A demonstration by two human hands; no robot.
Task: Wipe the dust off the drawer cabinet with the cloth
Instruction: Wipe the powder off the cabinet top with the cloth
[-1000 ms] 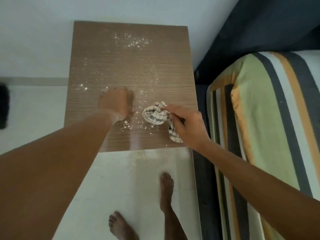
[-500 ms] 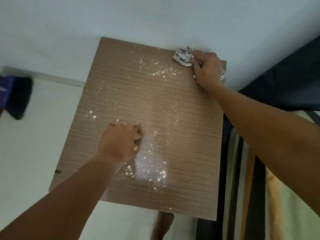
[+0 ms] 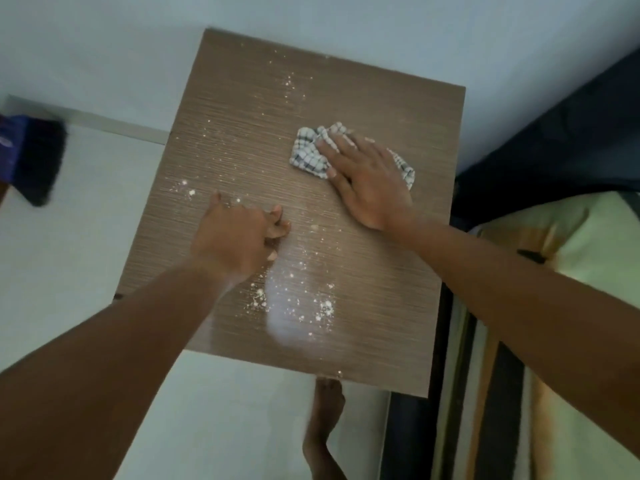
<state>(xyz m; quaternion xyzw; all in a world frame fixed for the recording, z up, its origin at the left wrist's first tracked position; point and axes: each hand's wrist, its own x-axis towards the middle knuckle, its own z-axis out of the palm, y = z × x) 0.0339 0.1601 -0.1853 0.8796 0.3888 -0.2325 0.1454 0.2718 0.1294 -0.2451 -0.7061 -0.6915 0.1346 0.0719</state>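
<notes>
The brown wood-grain top of the drawer cabinet [image 3: 381, 271] fills the middle of the view, seen from above. White dust [image 3: 298, 303] is scattered near the front edge, with thinner trails toward the back and left. A crumpled checked cloth [image 3: 308, 154] lies on the right rear part of the top. My right hand [image 3: 370, 181] presses flat on the cloth, fingers spread over it. My left hand [image 3: 239, 237] rests on the middle of the top as a loose fist, holding nothing.
A pale wall runs behind the cabinet. A striped mattress [image 3: 561, 306] sits close on the right, with a dark gap between. A dark brush [image 3: 34, 161] is at the left edge. My bare foot [image 3: 325, 414] stands on the light floor in front.
My right hand has dragged the cloth from the cabinet's back right corner toward the middle of the top. The dust patch near the back is thinner. My left hand has stayed put.
</notes>
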